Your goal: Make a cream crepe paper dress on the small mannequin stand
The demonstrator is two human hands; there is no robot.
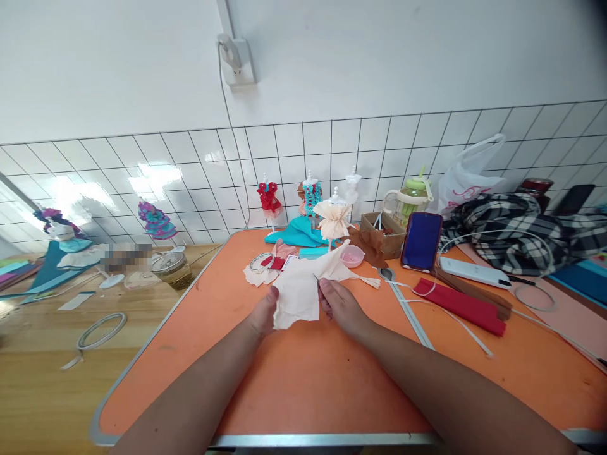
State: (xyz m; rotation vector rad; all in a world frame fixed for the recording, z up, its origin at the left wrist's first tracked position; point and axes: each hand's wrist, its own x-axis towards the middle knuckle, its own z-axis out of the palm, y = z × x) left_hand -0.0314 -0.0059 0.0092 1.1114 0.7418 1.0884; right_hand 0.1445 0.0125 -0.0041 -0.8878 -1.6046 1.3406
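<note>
My left hand [265, 311] grips the left edge of a pale cream sheet of crepe paper [298, 300], thumb on top. At the sheet's right side, my right hand [342, 306] is closed round a thin pointed metal tool [317, 278], seemingly small scissors; its handles are hidden in the fingers. The metal tip lies over the paper. Just beyond stands a small white dress form wearing a cream ruffled dress [333, 218]. A pink bowl [352, 255] and a roll of tape [262, 262] sit close behind the sheet.
More dress forms, one with a red top [270, 201], stand along the tiled wall. Turquoise paper [298, 232] lies before them. To the right are a phone [422, 241], a cardboard box [391, 243], a red paper strip [458, 305], a white cable and plaid cloth [502, 227]. A glass jar [173, 268] is left.
</note>
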